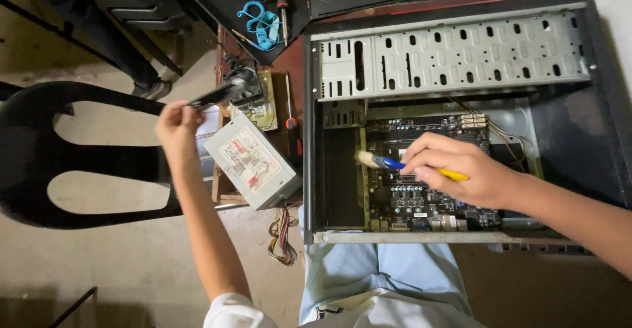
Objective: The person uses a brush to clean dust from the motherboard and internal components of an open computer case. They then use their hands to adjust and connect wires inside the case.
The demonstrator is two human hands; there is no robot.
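The brush (pixel 395 164), bristles at the motherboard's (pixel 421 196) edge inside the open case (pixel 592 143), is pinched in the right hand (pixel 461 173), fingers hiding its yellow handle's middle, while the left hand (pixel 176 125) grips a blurred dark flat part (pixel 217 95) beside the power supply (pixel 252 161).

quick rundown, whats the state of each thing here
computer case: lying on its side, open
motherboard: mounted inside, exposed
brush: held in right hand, bristles at board
dark flat part: held up in left hand
power supply: out of case, on the table
screwdriver: lying unused
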